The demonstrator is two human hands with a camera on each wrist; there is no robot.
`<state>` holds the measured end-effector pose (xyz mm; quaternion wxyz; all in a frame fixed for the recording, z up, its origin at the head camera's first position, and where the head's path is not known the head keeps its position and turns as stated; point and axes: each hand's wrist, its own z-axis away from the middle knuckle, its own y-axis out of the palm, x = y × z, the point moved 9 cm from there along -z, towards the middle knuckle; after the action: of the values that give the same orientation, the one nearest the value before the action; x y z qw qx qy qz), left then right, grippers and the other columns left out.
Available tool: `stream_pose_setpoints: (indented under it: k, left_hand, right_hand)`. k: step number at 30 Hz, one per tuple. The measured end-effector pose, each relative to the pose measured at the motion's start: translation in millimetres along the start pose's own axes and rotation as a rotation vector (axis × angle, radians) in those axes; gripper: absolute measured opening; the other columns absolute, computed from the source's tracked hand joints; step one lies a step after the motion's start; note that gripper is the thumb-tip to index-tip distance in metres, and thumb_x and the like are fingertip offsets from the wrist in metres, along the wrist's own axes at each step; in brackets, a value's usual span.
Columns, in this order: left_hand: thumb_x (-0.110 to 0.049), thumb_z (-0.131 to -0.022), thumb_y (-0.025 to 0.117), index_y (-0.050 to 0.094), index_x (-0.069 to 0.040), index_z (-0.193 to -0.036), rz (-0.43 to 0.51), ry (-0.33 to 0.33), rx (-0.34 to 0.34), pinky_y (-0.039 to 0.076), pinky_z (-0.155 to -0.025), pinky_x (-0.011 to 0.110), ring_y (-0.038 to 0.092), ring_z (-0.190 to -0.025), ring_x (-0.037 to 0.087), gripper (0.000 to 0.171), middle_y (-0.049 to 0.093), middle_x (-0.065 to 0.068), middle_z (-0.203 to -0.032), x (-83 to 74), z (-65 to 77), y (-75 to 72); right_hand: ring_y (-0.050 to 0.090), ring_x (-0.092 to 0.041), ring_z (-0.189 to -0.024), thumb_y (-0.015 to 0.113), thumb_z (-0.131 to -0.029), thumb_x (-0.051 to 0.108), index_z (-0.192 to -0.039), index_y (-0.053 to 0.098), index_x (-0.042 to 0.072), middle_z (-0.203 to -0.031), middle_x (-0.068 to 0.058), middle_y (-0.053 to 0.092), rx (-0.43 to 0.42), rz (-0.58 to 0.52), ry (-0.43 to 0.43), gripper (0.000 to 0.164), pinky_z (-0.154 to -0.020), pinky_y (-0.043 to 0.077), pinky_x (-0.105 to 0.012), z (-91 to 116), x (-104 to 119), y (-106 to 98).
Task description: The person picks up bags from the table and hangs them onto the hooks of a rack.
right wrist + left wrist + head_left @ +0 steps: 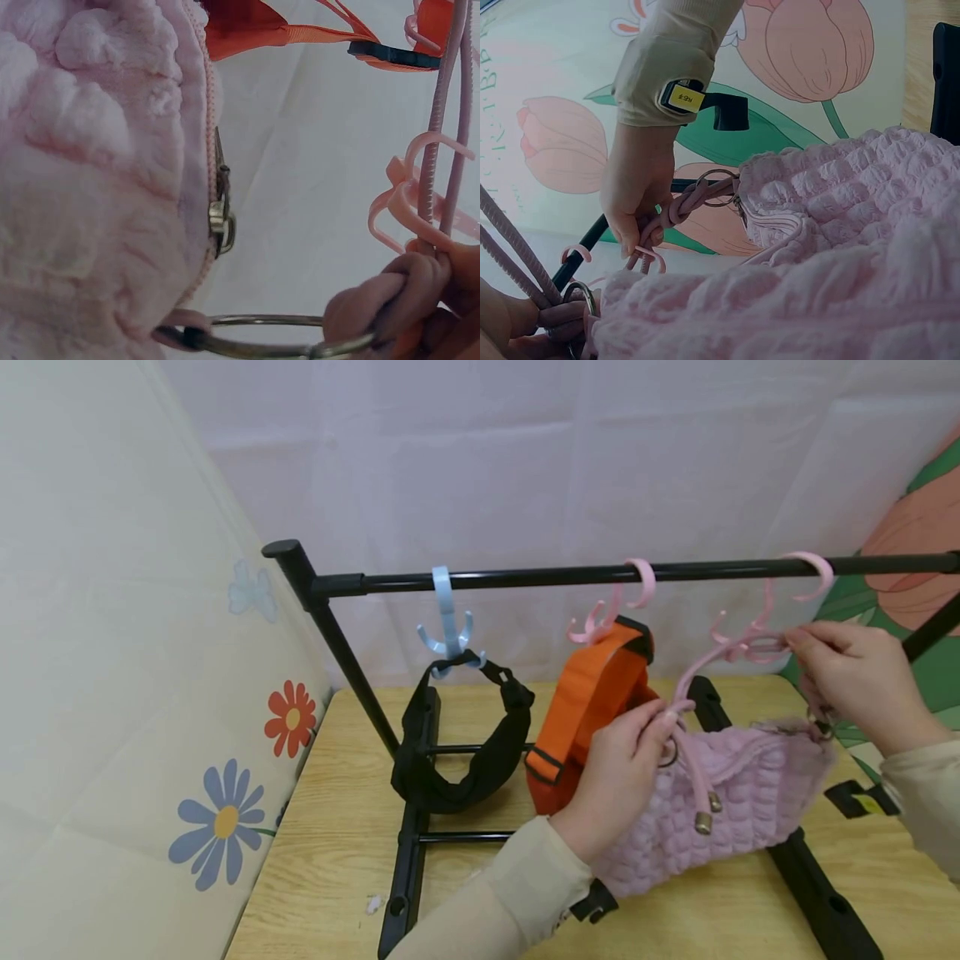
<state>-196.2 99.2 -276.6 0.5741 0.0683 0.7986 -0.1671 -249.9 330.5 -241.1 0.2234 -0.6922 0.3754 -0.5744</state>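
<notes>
A puffy pink handbag [720, 802] hangs tilted between both hands, below the black rail. My left hand [622, 768] pinches its cord strap [693, 681] at the knot by the bag's left ring. Near the right pink hook [823, 578], my right hand [862, 681] grips the strap's other end. The strap passes at this hook's lower prongs; whether it rests on them I cannot tell. In the left wrist view, the right hand [641, 187] holds the knotted cord above a metal ring [716, 187]. The right wrist view shows the bag's zipper pull [220, 217].
An orange bag [585, 693] hangs from the middle pink hook [647, 583], close beside my left hand. Further left, a black strap-like bag [420, 785] hangs on a blue hook [444, 597]. The rack's black rail [525, 577] spans above a wooden table [315, 860].
</notes>
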Motion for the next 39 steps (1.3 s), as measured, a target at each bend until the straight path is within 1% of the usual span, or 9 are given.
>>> stream_pose_setpoints:
  k: [5,8,13,15,19,26,33,36,39]
  left_hand:
    - [-0.022,-0.107,0.047,0.064,-0.002,-0.130,0.009,-0.015,0.001,0.047,-0.065,0.011,0.050,-0.073,-0.004,0.034,0.065,0.002,-0.093,2.5,0.8,-0.1]
    - [-0.023,-0.107,0.048,0.062,-0.001,-0.132,0.005,-0.028,-0.006,0.050,-0.076,0.011,0.056,-0.080,-0.003,0.036,0.069,0.004,-0.101,4.8,1.1,-0.7]
    - [-0.023,-0.107,0.049,0.061,0.000,-0.134,-0.017,-0.038,-0.014,0.051,-0.080,0.011,0.058,-0.083,-0.003,0.037,0.071,0.006,-0.105,7.3,1.4,-0.4]
    - [-0.023,-0.107,0.049,0.062,-0.001,-0.133,-0.023,-0.045,-0.012,0.050,-0.079,0.011,0.057,-0.083,-0.004,0.037,0.071,0.005,-0.106,8.7,1.8,0.4]
    - [-0.023,-0.107,0.049,0.062,-0.001,-0.133,-0.031,-0.051,0.005,0.050,-0.076,0.011,0.055,-0.082,-0.004,0.036,0.070,0.003,-0.105,12.3,3.2,3.9]
    - [-0.022,-0.106,0.052,0.060,-0.004,-0.136,-0.139,-0.050,0.064,0.048,-0.078,0.010,0.056,-0.089,-0.003,0.036,0.066,0.002,-0.114,21.0,7.1,15.6]
    - [-0.017,-0.103,0.059,0.051,-0.013,-0.145,-0.208,-0.137,0.119,0.048,-0.079,0.012,0.053,-0.094,-0.003,0.044,0.059,-0.006,-0.117,37.1,9.4,27.8]
    - [-0.016,-0.102,0.060,0.049,-0.015,-0.146,-0.304,-0.097,0.128,0.046,-0.084,0.012,0.052,-0.099,-0.002,0.045,0.057,-0.007,-0.118,38.2,9.2,31.5]
    - [-0.017,-0.103,0.059,0.047,-0.014,-0.148,-0.392,-0.046,0.130,0.045,-0.088,0.011,0.053,-0.105,-0.002,0.047,0.058,-0.006,-0.126,37.9,9.4,34.1]
  right_hand:
    - [0.039,-0.025,-0.043,0.032,-0.109,0.039,-0.124,0.055,-0.005,-0.055,-0.007,0.040,0.029,-0.107,0.022,0.052,-0.039,0.035,-0.038,-2,-8,4]
    - [0.039,-0.026,-0.043,0.034,-0.108,0.042,-0.112,0.060,0.007,-0.055,-0.007,0.038,0.031,-0.155,0.018,0.043,-0.040,0.036,-0.039,-2,-10,4]
    - [0.039,-0.027,-0.044,0.036,-0.106,0.045,-0.088,0.062,0.030,-0.056,-0.005,0.039,0.046,-0.215,0.036,0.035,-0.041,0.039,-0.040,-2,-13,7]
    - [0.040,-0.026,-0.045,0.036,-0.107,0.041,-0.087,0.062,0.029,-0.058,-0.004,0.041,0.057,-0.230,0.042,0.035,-0.041,0.040,-0.039,-2,-14,9]
    - [0.043,-0.024,-0.047,0.035,-0.110,0.031,-0.091,0.060,0.015,-0.063,-0.003,0.044,0.075,-0.259,0.049,0.035,-0.043,0.041,-0.038,-2,-18,15]
    - [0.051,-0.021,-0.054,0.038,-0.108,0.035,-0.102,0.063,0.024,-0.068,0.000,0.051,0.081,-0.299,0.039,0.028,-0.046,0.043,-0.037,1,-28,20]
    - [0.050,-0.012,-0.059,0.036,-0.110,0.028,-0.102,0.061,0.021,-0.072,0.010,0.057,-0.008,-0.226,-0.110,0.027,-0.051,0.037,-0.026,4,-28,25]
    - [0.048,-0.009,-0.062,0.035,-0.110,0.028,-0.100,0.059,0.024,-0.073,0.015,0.057,-0.065,-0.187,-0.143,0.027,-0.051,0.033,-0.028,7,-27,27]
    - [0.048,-0.010,-0.062,0.033,-0.110,0.029,-0.102,0.058,0.022,-0.074,0.011,0.055,-0.077,-0.205,-0.138,0.027,-0.050,0.033,-0.029,8,-28,31]
